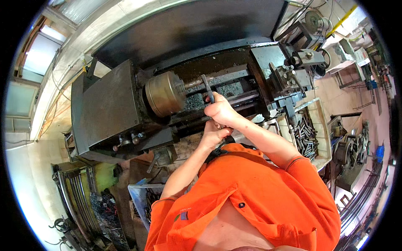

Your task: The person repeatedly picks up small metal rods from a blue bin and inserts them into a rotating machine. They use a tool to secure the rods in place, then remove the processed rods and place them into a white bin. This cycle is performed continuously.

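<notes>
My right hand (222,111) is closed round the lower end of a slim grey metal tool (207,85) with a darker grip; its exact kind is unclear. The tool's upper end stands across a round metal rod (193,83) that sticks out of the lathe chuck (165,94); whether they touch I cannot tell. Just below, close to my body, my left hand (215,134) is closed near my right wrist. Its fingers curl round something small, too hidden to name.
The lathe headstock (104,104) stands left, with levers (127,141) on its front. Metal chips (230,88) cover the bed under the rod. The carriage with its tool post (288,77) sits right. A box rim (324,142) surrounds many short metal pieces.
</notes>
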The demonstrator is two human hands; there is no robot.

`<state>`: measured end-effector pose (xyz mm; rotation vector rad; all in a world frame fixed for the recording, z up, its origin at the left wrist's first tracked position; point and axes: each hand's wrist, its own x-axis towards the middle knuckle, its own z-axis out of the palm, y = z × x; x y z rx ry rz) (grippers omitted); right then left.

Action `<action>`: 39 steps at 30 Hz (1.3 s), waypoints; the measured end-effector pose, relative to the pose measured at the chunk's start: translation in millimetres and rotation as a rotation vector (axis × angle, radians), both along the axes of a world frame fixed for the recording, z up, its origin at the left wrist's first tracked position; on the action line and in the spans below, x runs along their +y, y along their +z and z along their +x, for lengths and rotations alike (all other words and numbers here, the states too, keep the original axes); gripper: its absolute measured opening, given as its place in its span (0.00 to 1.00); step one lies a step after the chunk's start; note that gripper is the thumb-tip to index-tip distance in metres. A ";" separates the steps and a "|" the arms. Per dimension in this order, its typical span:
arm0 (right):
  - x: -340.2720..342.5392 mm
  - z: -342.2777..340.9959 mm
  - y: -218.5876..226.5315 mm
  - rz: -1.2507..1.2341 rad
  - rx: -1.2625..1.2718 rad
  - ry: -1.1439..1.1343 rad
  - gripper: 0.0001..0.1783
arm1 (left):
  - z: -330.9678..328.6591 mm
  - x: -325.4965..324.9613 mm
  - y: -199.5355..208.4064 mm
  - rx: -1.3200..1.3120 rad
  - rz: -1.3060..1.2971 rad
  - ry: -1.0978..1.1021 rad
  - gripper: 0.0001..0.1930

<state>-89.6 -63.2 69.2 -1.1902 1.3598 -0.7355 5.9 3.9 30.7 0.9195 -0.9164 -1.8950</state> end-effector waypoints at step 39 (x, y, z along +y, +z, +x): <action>6.9 -3.6 2.4 0.002 -0.034 -0.036 0.13 | -6.9 -2.3 13.8 -0.029 -0.009 -0.017 0.13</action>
